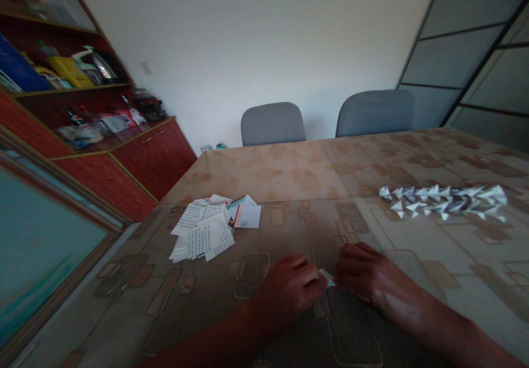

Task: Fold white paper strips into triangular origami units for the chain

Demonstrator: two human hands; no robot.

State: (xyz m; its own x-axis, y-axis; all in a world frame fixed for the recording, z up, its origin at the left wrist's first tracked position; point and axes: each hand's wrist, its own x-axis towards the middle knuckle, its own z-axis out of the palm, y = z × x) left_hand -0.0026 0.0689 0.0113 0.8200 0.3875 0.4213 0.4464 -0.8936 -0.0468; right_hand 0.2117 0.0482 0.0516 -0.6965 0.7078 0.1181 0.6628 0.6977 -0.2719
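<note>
A small folded piece of paper [327,277] shows between my two hands, just above the table near its front. My left hand [291,282] pinches its left side between thumb and fingers. On the other side, my right hand [359,271] has its fingers closed at the paper's right end. Most of the paper is hidden by the fingers. To the left lies a loose pile of printed paper slips [209,233], with a white card [249,216] at its right edge. Several folded paper pieces [444,194] with pointed tips stand in rows at the right.
The patterned tablecloth [281,175] covers a large table. Two grey chairs [273,123] stand at its far side against the wall. A red wooden cabinet [155,158] with filled shelves is at the left, and a panelled sliding door [454,54] at the right.
</note>
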